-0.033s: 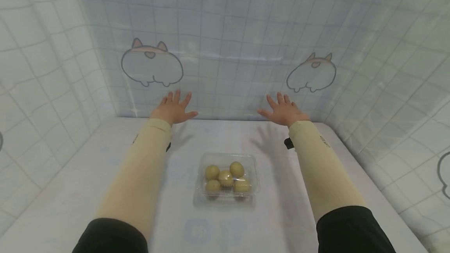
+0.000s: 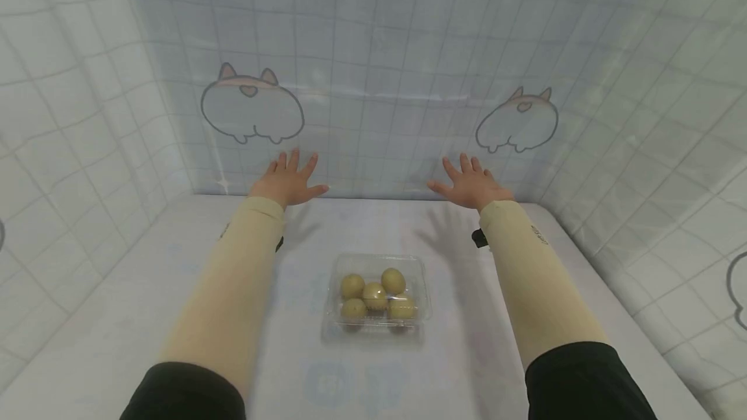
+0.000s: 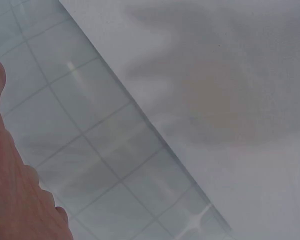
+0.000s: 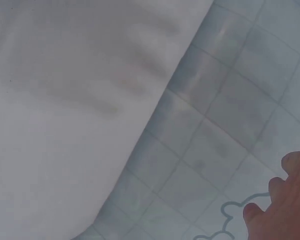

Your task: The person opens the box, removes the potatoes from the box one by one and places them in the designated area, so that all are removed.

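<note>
Our left hand (image 2: pixel 287 181) and right hand (image 2: pixel 470 185) hover spread and empty, far beyond the clear box (image 2: pixel 377 297) of round fruit (image 2: pixel 375 295). We judge the box light, thin and crushable, so grip its side rims.

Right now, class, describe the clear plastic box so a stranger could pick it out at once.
Start at the white table walled by checked sheets with cartoon animals. Midway between the two outstretched arms, nearer the viewer than the hands, lies the clear plastic box. It alone lies there, and holds five yellow-green round fruits.

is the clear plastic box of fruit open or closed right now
Cannot tell for sure. The clear plastic box sits flat on the table, five fruits inside; glare suggests a lid.
</note>
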{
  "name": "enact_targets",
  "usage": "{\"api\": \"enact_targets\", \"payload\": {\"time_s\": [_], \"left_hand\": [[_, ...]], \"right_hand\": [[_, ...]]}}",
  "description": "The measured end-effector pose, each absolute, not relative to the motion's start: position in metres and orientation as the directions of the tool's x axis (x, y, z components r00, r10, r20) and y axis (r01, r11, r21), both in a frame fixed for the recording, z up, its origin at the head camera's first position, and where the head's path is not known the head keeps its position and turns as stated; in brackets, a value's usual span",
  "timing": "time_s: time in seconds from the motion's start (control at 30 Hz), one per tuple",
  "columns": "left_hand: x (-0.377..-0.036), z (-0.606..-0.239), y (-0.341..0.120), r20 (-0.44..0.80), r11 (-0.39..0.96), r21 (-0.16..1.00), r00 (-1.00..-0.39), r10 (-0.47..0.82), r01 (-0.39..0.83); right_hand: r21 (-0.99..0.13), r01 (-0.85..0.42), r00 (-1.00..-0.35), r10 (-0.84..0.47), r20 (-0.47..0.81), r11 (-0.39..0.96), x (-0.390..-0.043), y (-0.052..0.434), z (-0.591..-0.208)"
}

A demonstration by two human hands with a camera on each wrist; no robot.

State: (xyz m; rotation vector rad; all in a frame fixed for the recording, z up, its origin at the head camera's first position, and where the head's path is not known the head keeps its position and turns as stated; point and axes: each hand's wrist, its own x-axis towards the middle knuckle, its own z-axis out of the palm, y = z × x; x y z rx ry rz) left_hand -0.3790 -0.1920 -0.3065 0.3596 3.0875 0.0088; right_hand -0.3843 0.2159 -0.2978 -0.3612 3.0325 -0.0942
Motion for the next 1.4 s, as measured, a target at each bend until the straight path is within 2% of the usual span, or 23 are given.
{"api": "enact_targets", "payload": {"time_s": [0.9, 1.23, 1.4], "left_hand": [[-0.384, -0.316, -0.196, -0.052, 0.972, 0.023, -0.971, 0.235, 0.234], [-0.382, -0.325, -0.199, -0.041, 0.951, 0.029, -0.951, 0.308, 0.307], [-0.382, -0.328, -0.209, -0.014, 0.936, 0.093, -0.939, 0.343, 0.340]], "right_hand": [[-0.087, -0.247, -0.962, -0.255, -0.098, 0.965, -0.381, 0.212, -0.302], [-0.166, -0.288, -0.950, -0.303, -0.075, 0.943, -0.371, 0.212, -0.308], [-0.180, -0.313, -0.943, -0.327, -0.056, 0.933, -0.364, 0.213, -0.312]]}}
